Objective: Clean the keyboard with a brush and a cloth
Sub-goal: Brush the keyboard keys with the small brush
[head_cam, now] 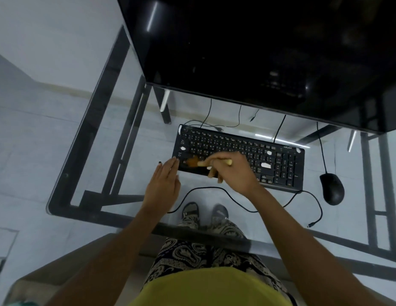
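A black keyboard (278,159) lies on a glass desk, with a few white scraps on its keys. My right hand (234,173) is shut on a small brush (196,162) with a pale wooden handle and brown bristles; the bristles touch the keyboard's near-left corner. My left hand (162,184) lies flat with fingers together on the glass, its fingertips against the keyboard's left end. No cloth shows in the head view.
A large dark monitor (259,51) looms over the back of the desk. A black mouse (332,188) sits right of the keyboard, and a loose black cable (236,200) loops across the glass in front. The desk's black frame (66,173) and my legs show through the glass.
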Action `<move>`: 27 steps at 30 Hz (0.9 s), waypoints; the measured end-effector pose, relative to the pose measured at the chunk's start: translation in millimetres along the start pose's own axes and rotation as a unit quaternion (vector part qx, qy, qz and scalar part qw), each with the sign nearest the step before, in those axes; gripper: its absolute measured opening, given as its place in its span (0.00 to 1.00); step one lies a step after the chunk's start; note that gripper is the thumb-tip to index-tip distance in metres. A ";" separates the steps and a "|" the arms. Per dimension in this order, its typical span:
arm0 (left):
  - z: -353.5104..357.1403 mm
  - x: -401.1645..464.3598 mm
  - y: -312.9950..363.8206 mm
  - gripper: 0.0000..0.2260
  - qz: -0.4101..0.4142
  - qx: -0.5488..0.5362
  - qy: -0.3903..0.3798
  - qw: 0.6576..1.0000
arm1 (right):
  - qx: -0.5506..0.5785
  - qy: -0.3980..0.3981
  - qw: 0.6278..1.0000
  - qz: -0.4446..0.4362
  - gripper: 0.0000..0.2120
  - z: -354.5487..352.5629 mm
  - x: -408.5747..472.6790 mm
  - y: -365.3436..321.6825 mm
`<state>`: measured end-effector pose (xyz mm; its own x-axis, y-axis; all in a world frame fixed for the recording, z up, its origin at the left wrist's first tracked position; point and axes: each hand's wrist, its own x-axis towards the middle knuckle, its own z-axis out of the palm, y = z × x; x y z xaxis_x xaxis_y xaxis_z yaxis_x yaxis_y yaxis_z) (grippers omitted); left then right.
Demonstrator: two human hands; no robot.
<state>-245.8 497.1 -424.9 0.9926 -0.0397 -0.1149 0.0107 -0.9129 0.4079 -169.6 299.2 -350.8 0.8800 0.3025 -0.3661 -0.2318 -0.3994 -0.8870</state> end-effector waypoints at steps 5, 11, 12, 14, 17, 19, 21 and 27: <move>-7.9 -3.7 -4.3 0.20 0.027 -0.001 -0.007 1.000 | -0.065 0.201 0.977 0.017 0.10 -8.0 13.5 -3.7; -14.7 5.3 -1.6 0.22 0.057 0.015 0.007 0.998 | -0.034 0.174 0.983 0.048 0.11 -19.1 19.6 -7.2; -14.0 8.1 -1.6 0.22 0.068 0.015 0.009 0.998 | -0.083 0.244 0.965 0.048 0.12 -25.3 21.0 -1.8; -12.2 14.7 -0.6 0.22 0.091 0.018 0.006 0.996 | -0.147 0.273 0.949 0.052 0.12 -31.0 18.7 2.1; -11.5 25.1 4.6 0.22 0.114 0.020 0.007 0.993 | -0.135 0.113 0.981 0.082 0.09 -38.6 6.2 -2.8; -12.9 33.1 10.8 0.22 0.121 0.020 0.007 0.992 | -0.078 0.060 0.989 0.112 0.09 -46.9 -5.2 -7.3; -13.6 40.6 18.0 0.23 0.126 0.025 -0.006 0.992 | -0.098 0.134 0.982 0.084 0.09 -52.7 -14.5 1.3; -6.3 60.5 38.1 0.24 0.161 0.077 -0.024 0.984 | -0.183 -0.021 0.976 0.120 0.13 -44.5 -41.8 6.4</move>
<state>-184.5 462.5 -410.6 0.9347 -0.3523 -0.0476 -0.3249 -0.9009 0.2879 -189.4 245.5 -328.6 0.7995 0.1943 -0.5684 -0.2589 -0.7424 -0.6179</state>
